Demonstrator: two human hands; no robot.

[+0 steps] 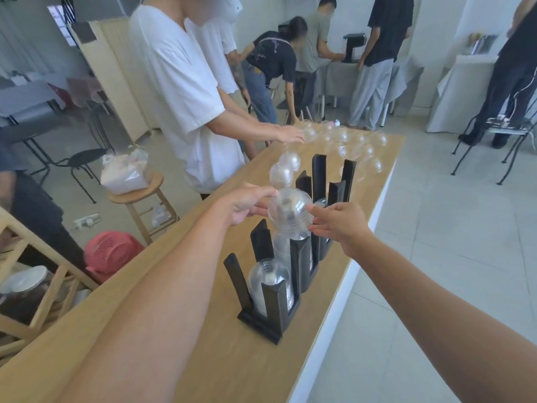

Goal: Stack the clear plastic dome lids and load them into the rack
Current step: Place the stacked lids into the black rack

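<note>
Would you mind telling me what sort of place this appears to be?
Probably a café or drinks-shop workroom: a long wooden counter holds a black lid rack and loose clear dome lids, with stools nearby.

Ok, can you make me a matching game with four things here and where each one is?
Things:
1. dome lid
2. colander
3. plastic bag
4. loose lids

Places:
A. on the round wooden stool
B. spread over the far end of the table
C. between the left hand and right hand, above the black rack
D. down on the floor beside the table

Pairs: 1-C, 2-D, 3-A, 4-B
</note>
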